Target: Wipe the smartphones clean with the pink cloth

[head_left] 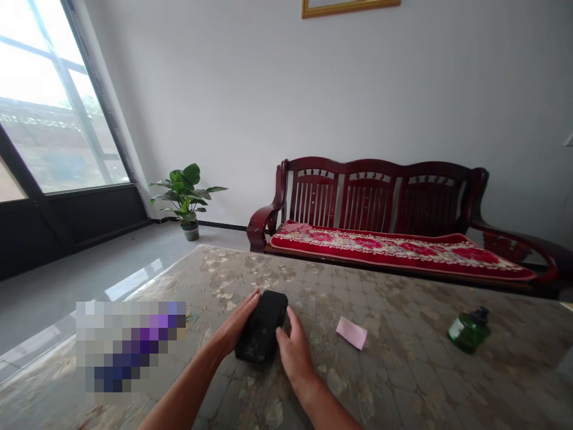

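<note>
A black smartphone [262, 327], dark-screened and rather thick at its edges, is held between my two hands above or on the table; I cannot tell if it touches the cloth. My left hand [237, 324] lies along its left side, with fingers pointing toward the far end. Against the right edge rests my right hand [294, 349], its thumb near the screen and its fingers along the side. Both palms and the phone's underside are hidden. To the right of my right hand lies a small folded pink cloth or paper [352, 333].
A patterned cover spreads over the table [394, 370]. Toward its right stands a green bottle with a dark cap [469, 331]. A blurred-out patch with purple and dark blue [134, 346] is at left. Beyond are a red wooden bench [367, 197] and a potted plant [185, 194].
</note>
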Demonstrator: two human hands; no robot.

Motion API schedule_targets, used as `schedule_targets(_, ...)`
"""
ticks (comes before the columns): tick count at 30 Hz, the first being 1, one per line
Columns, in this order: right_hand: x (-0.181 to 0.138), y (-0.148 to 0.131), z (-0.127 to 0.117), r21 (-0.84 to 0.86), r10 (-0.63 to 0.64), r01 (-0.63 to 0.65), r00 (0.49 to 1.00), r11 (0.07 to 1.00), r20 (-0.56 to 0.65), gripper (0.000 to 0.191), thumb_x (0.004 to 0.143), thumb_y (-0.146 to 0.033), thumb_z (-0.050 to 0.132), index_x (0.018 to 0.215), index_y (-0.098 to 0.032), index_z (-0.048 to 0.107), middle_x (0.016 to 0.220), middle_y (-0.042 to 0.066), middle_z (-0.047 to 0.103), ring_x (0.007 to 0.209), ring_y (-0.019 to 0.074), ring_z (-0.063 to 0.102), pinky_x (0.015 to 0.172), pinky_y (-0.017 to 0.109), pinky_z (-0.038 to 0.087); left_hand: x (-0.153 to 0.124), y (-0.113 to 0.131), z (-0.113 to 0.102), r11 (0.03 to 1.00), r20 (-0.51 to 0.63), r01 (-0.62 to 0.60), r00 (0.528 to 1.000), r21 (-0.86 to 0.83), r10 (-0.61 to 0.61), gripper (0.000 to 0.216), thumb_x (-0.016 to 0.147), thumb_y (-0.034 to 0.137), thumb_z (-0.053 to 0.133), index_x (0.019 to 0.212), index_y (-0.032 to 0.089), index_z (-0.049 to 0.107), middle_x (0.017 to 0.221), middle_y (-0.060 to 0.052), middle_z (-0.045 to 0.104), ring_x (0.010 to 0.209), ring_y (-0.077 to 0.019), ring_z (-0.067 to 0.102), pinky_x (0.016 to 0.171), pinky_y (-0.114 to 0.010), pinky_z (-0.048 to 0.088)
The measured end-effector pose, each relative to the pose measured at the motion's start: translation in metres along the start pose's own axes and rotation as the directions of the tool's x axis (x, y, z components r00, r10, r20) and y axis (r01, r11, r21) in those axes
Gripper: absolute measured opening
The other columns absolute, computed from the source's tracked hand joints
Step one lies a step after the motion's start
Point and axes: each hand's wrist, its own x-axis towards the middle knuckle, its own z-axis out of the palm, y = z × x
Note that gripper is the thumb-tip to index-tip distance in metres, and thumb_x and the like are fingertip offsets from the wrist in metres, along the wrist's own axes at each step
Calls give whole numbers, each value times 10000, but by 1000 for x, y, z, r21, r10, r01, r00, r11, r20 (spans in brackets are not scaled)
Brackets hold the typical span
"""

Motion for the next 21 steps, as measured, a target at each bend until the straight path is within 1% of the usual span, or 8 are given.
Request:
schedule_targets(3,8,2,-71,-221,-208,178,970,959,-122,491,787,-239,446,1243,-160,611,1340,116,571,1276,250,484,1103,408,333,-4,9,7,984,-51,-94,993,150,103,596,779,534,702,1280,229,602,1512,-108,398,1386,-333,361,1120,-489,305)
schedule_targets(5,13,2,-118,-403,-212,121,959,907,-190,451,792,-219,447,1198,-173,639,1282,120,597,1232,262,496,1077,414,338,-15,15,23,937,-94,-235,959,257,266,647,783,543,680,1330,222,553,1483,-119,443,1362,-321,402,1122,-468,305)
schedule_targets(6,15,2,-138,-480,-169,55,966,876,-198,424,792,-220,465,1170,-175,653,1268,129,597,1212,276,494,1060,418,340,-24,16,34,914,-55,-311,940,260,336,642,797,535,663,1346,227,535,1458,-113,476,1343,-310,429,1113,-459,323)
schedule_targets(8,17,2,-169,-547,-78,-41,978,836,-192,311,765,-237,546,1032,-196,699,1160,136,631,1130,300,515,997,426,361,-43,16,61,922,60,-343,939,179,338,594,799,498,670,1323,243,556,1384,-99,556,1279,-296,503,1082,-438,371)
schedule_targets(11,17,1,-189,-542,-22,-78,984,837,-176,83,691,-194,618,736,-225,681,929,96,654,990,283,552,884,385,393,-71,4,103,984,223,-169,963,48,154,608,735,434,742,1287,230,590,1306,-126,611,1207,-310,563,1023,-430,433)
schedule_targets(14,14,1,-191,-486,17,-97,986,868,-168,81,660,-157,617,626,-229,603,771,48,635,879,245,579,791,332,405,-88,-16,133,995,296,102,951,-13,-94,635,676,378,793,1256,198,609,1285,-162,616,1168,-323,585,979,-424,459)
schedule_targets(18,8,-1,-192,-312,94,-144,981,939,-171,72,689,-207,575,752,-215,608,715,26,663,709,207,621,652,287,446,-94,-43,156,922,294,377,894,-84,-338,670,643,369,836,1230,149,601,1309,-183,589,1146,-302,601,933,-365,480)
schedule_targets(21,0,-9,-193,-147,130,-157,975,977,-178,298,793,-325,487,1025,-173,597,854,68,718,699,205,661,577,277,482,-91,-57,173,860,357,486,840,-158,-409,588,670,460,829,1149,168,651,1212,-155,655,1111,-285,624,941,-366,471)
